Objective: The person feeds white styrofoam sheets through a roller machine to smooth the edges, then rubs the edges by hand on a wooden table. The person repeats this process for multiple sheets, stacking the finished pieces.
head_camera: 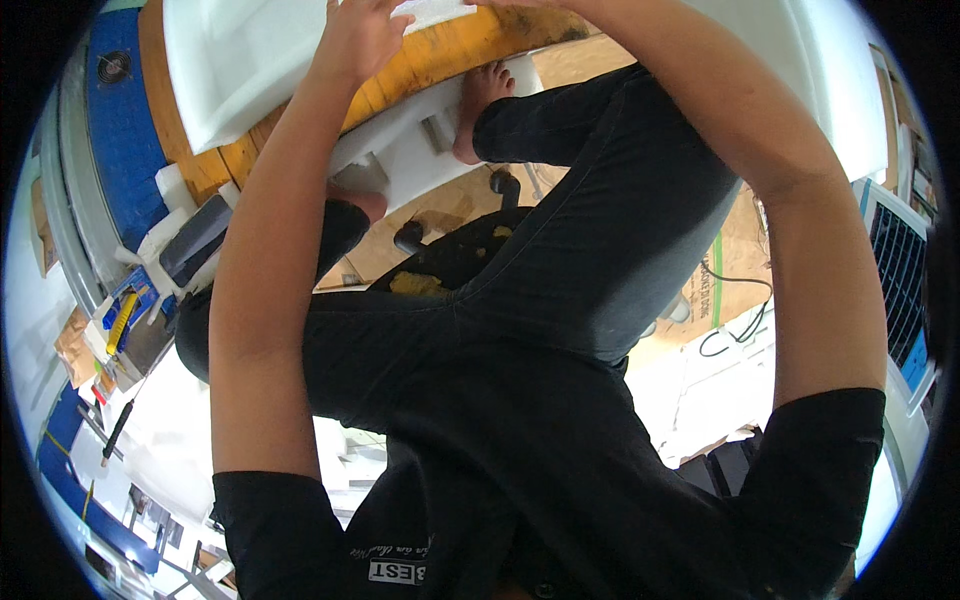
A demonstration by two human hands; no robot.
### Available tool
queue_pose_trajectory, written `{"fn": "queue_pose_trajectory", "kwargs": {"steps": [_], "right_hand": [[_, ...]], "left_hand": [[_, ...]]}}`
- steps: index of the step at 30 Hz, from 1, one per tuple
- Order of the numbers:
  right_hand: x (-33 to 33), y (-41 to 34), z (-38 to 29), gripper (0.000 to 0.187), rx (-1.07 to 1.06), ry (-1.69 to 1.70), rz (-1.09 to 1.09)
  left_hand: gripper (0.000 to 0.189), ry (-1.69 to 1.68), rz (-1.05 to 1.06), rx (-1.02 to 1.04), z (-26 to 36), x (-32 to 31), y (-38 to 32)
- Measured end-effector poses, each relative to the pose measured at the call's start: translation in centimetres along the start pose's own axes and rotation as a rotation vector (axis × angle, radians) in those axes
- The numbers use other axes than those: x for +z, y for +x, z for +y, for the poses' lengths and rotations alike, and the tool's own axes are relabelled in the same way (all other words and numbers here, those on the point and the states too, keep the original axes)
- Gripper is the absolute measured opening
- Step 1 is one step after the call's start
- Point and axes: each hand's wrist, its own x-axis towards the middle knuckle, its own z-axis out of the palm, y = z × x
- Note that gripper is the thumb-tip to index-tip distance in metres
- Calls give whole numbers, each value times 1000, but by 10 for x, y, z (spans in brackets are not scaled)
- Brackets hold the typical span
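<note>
My left hand [367,36] is at the top edge of the picture, over a wooden bench top [450,56]. Its fingertips are partly cut off, beside a white foam piece [439,10]. Only a sliver of my right hand [525,3] shows at the same edge, near the other end of that piece. Whether either hand grips the foam is not visible. A larger white foam block with a recessed inside [240,75] rests on the bench left of my left hand. Another big white foam piece [832,90] stands beyond my right forearm.
At left, a tray holds a yellow utility knife [121,324] and blue tools. A thin black-handled tool [118,431] sticks out below it. A caster chair base [510,187] and a black cable [742,281] are low down. A grilled appliance [900,292] stands at right.
</note>
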Motion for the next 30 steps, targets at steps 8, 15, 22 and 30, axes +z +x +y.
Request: {"fn": "queue_pose_trajectory", "kwargs": {"steps": [8,15,22,30], "right_hand": [[7,9,-2,61,29,4,-58],[-46,9,-40,64,103,-123,-138],[-19,50,-59,56,-264,-269,-18],[29,72,-72,21,-348,-415,-70]], "left_hand": [[46,-80,86,46,2,6,-1],[58,-122,42,-184,-21,-57,-21],[57,236,-327,-386,-24,-84,-51],[37,383,-265,-321,-36,-49,-63]]}}
